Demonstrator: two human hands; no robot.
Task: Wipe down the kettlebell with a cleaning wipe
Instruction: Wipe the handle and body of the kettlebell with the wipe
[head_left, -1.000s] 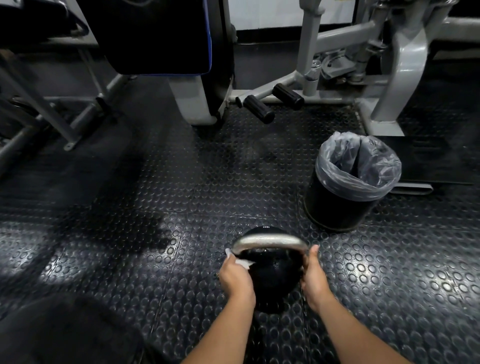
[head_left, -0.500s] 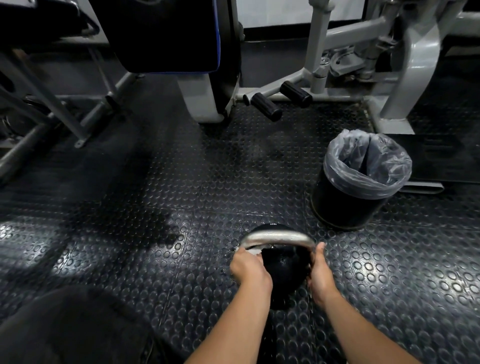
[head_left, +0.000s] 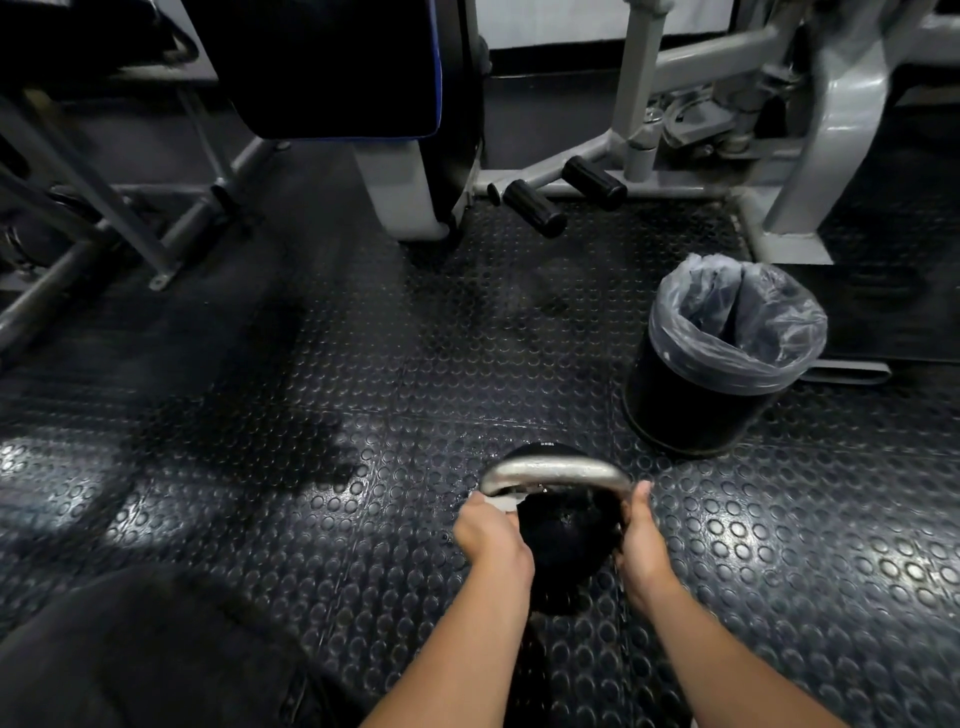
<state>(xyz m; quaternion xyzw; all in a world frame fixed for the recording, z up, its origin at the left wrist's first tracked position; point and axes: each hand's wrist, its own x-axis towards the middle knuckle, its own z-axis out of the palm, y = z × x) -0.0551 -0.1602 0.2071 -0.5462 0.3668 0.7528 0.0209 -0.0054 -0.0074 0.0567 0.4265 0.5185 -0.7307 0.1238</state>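
1. Your left hand has its fingers curled on a white wipe, pressing it to the left end of the handle.
2. Your right hand grips the kettlebell on its right side, thumb up along the handle.
3. The kettlebell stands on the studded floor, near a lined bin.

Left hand presses wipe against kettlebell; right hand steadies it.
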